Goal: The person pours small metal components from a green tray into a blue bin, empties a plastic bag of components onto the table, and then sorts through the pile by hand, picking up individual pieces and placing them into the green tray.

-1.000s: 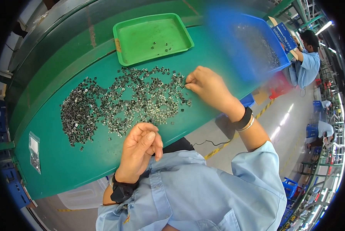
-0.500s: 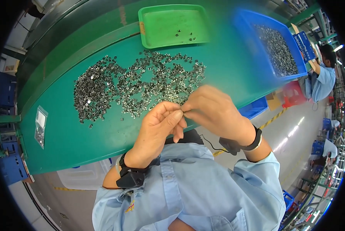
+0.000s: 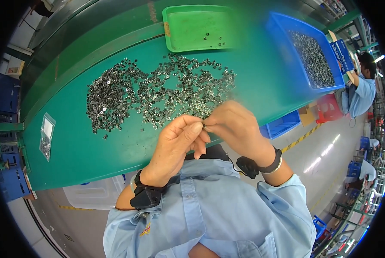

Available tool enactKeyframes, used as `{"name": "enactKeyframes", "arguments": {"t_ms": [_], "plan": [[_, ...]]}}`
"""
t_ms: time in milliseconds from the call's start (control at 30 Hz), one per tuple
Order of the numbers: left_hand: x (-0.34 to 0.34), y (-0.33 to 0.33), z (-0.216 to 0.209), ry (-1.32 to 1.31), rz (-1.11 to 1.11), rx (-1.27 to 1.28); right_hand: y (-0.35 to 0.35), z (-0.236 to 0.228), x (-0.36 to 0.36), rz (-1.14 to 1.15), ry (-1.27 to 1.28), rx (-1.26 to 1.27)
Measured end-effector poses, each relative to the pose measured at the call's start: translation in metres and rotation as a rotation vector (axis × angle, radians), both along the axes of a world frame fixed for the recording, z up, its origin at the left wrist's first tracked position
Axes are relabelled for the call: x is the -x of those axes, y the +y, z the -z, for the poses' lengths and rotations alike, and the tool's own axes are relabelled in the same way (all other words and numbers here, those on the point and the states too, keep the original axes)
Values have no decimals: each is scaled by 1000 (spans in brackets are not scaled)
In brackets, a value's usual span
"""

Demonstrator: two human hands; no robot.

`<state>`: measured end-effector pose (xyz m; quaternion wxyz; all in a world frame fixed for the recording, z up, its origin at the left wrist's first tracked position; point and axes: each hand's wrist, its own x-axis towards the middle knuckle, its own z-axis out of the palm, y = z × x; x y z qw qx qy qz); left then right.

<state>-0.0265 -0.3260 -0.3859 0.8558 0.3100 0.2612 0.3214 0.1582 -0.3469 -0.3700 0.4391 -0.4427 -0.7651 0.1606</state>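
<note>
My left hand (image 3: 178,139) and my right hand (image 3: 237,129) meet at the near edge of the green table. Pinched between their fingertips is a small dark metal part (image 3: 204,125), mostly hidden by the fingers. Just beyond the hands spreads a loose layer of small shiny square metal parts (image 3: 181,92). It runs into a denser, darker heap of the same parts (image 3: 111,96) on the left. Both hands are closed, thumbs against forefingers.
A green tray (image 3: 197,15) with several small parts lies at the back. At the right stands a blue bin (image 3: 282,47) full of small metal parts. A clear plastic bag (image 3: 47,136) rests at far left. Another person (image 3: 361,92) is beyond the bin, near a red stool (image 3: 328,107).
The view has shifted slightly, so the table things appear a little further right. My hands keep their pinch, and the small part shows a bit more between the fingertips.
</note>
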Motion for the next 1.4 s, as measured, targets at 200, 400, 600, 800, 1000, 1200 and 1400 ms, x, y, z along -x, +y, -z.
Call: {"name": "enactKeyframes", "arguments": {"t_ms": [200,400,600,800,1000,1200,1400], "plan": [[0,1,7,-21,15,8,-4,6,4,15,34,-6],[-2,0,13,-186,62,71,-13,8,9,24,128,43],[-3,-1,11,-135,61,35,-16,11,4,26,124,18],[-4,-4,-3,93,-3,-73,-15,10,3,34,-2,-55],[-4,-7,4,-265,60,135,-18,12,11,16,223,-17],[-5,-7,13,-385,77,195,-16,13,14,2,235,-25],[-1,-5,12,-152,48,-27,-17,19,13,10,199,15]]}}
